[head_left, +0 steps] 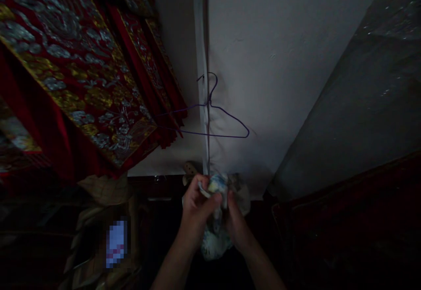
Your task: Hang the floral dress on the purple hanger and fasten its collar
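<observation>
Cloth [219, 184]: pale, with blue, green and yellow patches; bunched up between the two hands, low in the middle of the view, its lower folds hanging between the forearms
Left hand [196, 204]: holding the cloth, fingers curled, thumb pressed on its near side, pinching an edge of it
Right hand [238, 222]: at the cloth's other side, thumb upright against it; the rest of its fingers are hidden, so I cannot tell how firmly they close
Hanger [228, 136]: thin, purple, above the hands and apart from them; its hook goes round a pale upright strip [199, 27], and its left end reaches the red garments
Red garments [82, 62]: hanging at upper left, thick with silver and gold embroidery
Wall [269, 40]: plain and pale, behind the hanger
Clear sheeting [371, 84]: slanting down the right side, with small glints
Bright patch [116, 242]: pixelated, bluish, at lower left
Dark red fabric [355, 206]: lower right, details lost in the dimness
</observation>
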Demonstrator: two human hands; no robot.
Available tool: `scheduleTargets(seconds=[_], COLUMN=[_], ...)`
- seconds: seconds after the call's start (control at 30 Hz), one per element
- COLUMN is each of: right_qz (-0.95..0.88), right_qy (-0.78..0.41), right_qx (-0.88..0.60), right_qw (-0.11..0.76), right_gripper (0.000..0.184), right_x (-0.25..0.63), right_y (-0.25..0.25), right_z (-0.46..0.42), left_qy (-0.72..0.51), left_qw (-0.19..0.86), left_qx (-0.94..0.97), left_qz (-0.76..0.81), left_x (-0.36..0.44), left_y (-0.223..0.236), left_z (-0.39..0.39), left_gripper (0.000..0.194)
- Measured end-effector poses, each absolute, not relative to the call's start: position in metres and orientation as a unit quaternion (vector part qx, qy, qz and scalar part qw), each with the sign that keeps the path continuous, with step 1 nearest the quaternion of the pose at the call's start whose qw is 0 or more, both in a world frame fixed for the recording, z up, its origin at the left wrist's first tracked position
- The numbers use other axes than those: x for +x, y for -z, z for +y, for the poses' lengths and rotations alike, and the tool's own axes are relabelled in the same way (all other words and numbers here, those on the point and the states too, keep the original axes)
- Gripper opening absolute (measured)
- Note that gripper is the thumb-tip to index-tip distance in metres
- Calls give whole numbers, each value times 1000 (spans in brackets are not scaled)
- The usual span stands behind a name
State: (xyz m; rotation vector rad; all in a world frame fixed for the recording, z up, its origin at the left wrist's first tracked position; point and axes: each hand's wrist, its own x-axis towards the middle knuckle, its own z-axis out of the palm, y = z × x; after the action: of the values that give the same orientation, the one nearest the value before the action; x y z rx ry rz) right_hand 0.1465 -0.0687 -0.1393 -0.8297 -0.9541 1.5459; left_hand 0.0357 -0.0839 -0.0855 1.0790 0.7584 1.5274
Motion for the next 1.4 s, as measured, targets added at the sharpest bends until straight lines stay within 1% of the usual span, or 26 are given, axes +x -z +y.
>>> scheduleTargets(seconds=[0.03,0.07,0.13,0.17,0.23,0.3,0.37,0.4,0.43,0.47,0.5,0.57,0.6,0.63,0.67,0.7,0.73,0.77,0.87,0.93,1.03,1.1,1.17,1.27,1.33,1.4], right_qz=[-369,-344,-330,-338,-370,-437,-539,-597,-655,-707,-745,-761,-751,-739,-732,-732,-737,-743,-751,-763,-784,-780,-762,-739,-729,-724], right_qy=[-689,-724,-793,-820,-843,-835,-795,-756,-699,-625,-537,-362,-302,-269,-259,-264,-276,-290,-302,-279,-255,-253,-247,-240,-256,-283], right_qx=[-329,-309,-262,-240,-222,-222,-216,-218,-232,-259,-295,-358,-372,-375,-374,-377,-384,-394,-419,-418,-406,-410,-432,-459,-452,-434], right_qw=[530,511,440,395,320,249,177,159,166,203,264,402,454,490,506,502,483,457,412,407,393,400,415,431,446,456], right_gripper=[66,71,79,80,75,62,50,43,35,26,19,13,9,14,25,34,40,42,38,34,29,28,23,15,16,17], right_x=[144,144,145,146,150,153,156,158,161,164,166,171,172,172,171,169,167,165,165,174,198,216,234,251,252,245], right_y=[130,119,97,86,68,52,36,28,21,14,9,6,10,16,25,36,48,60,85,91,87,83,81,77,74,71], right_z=[-67,-65,-59,-55,-46,-36,-26,-21,-15,-7,1,24,37,51,64,76,87,95,101,91,67,55,49,45,40,32], left_qy=[-605,-570,-520,-512,-505,-475,-414,-379,-345,-314,-291,-283,-298,-317,-335,-350,-358,-355,-304,-251,-239,-253,-274,-355,-403,-413], left_qw=[490,434,331,304,312,347,368,371,369,362,351,308,281,256,230,203,174,145,84,94,118,102,76,50,40,51], left_qx=[533,607,696,712,716,721,739,746,751,751,749,734,722,709,699,693,693,702,744,762,742,720,717,726,722,721], left_qz=[331,345,369,373,368,366,384,403,426,453,481,535,558,576,589,597,601,600,590,590,615,638,637,586,562,554], left_x=[34,28,7,-7,-31,-48,-57,-60,-64,-69,-77,-98,-110,-121,-131,-139,-145,-148,-148,-148,-150,-147,-140,-118,-100,-81], left_y=[81,76,66,62,63,73,91,101,110,118,125,132,133,132,130,127,122,118,108,107,104,94,74,35,13,-2], left_z=[-88,-89,-87,-85,-78,-74,-75,-76,-78,-79,-79,-77,-74,-72,-70,-69,-68,-68,-63,-57,-43,-35,-28,-16,-5,8], left_gripper=[29,33,51,57,59,60,65,62,57,50,44,36,32,30,28,27,25,22,18,20,22,26,33,43,48,49])
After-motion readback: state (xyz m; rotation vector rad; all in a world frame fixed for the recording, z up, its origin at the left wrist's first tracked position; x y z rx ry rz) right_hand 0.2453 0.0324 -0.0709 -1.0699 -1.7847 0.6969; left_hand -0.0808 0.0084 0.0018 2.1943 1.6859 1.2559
